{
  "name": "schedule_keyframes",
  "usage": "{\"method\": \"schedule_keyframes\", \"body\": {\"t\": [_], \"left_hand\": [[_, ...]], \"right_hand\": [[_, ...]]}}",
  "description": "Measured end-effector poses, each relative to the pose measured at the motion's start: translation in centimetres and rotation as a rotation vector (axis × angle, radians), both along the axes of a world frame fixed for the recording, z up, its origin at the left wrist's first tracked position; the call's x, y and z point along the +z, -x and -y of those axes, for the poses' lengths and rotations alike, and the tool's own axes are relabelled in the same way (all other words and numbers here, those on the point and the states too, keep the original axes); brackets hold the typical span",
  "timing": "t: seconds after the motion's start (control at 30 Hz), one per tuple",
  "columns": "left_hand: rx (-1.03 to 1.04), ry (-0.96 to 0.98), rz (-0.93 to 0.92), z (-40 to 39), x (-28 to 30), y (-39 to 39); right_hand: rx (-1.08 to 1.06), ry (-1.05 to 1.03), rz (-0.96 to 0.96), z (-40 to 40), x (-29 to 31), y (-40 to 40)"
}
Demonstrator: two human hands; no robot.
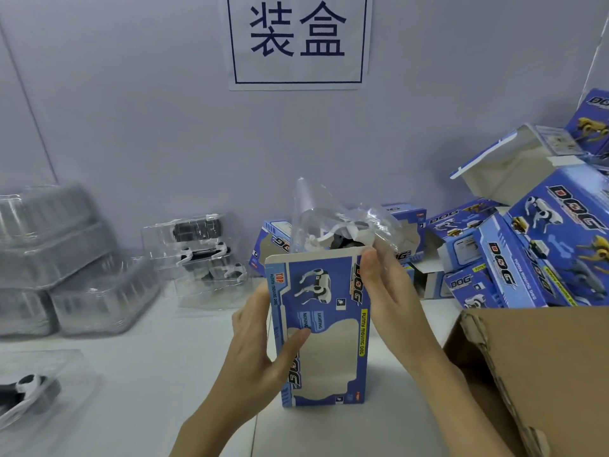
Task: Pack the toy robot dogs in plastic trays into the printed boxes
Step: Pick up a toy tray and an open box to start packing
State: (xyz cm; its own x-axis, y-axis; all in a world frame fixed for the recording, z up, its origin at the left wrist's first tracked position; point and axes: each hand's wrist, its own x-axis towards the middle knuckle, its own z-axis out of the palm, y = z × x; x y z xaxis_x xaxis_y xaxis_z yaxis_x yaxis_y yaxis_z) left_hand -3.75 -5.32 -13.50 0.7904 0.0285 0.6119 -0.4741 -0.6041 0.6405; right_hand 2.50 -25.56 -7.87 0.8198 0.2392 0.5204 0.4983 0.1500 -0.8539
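- At far left, a heap of clear plastic trays (62, 258) sits stacked against the pale wall, blurred by the wide lens.
- In the near left corner, a toy robot dog (28, 389), white and black, lies in its own clear tray on the white table (158, 374).
- Further back, more packed trays (201, 255) holding black-and-white dogs are piled just left of centre.
- The left hand (260, 344) grips the left edge of a blue printed box (321, 328) standing upright on the table, thumb pressed across its front panel, fingers curled behind it.
- The box carries a picture of a white dog and the words "FUNNY MOVING DOG"; its top flap is open.
- A clear tray with a toy dog (342, 225) pokes out of the box's open top, partly inside and tilted back toward the wall.
- The right hand (392, 298) lies flat along the box's right edge, fingers straight and together, fingertips touching the tray's lower corner at the box mouth.
- On the wall above hangs a white sign (298, 41) with two large dark blue Chinese characters in a thin frame.
- Behind and to the right, a jumble of blue printed boxes (534, 245) is heaped up, several with open flaps.
- In the near right corner stands a brown cardboard carton (540, 374) with a torn flap edge.
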Motion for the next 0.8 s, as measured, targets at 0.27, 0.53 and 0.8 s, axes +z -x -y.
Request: {"method": "schedule_keyframes", "body": {"t": [0.27,0.53,0.8], "left_hand": [[0.014,-0.02,0.066,-0.8,1.0,-0.2],[-0.168,0.19,-0.032,-0.4,1.9,-1.5],[-0.119,0.153,-0.036,-0.5,2.2,-1.6]], "right_hand": [[0.011,0.05,-0.079,-0.2,0.8,-0.1],[0.079,-0.101,-0.37,0.4,0.8,-1.1],[0.104,-0.281,-0.47,0.4,0.2,-1.0]]}}
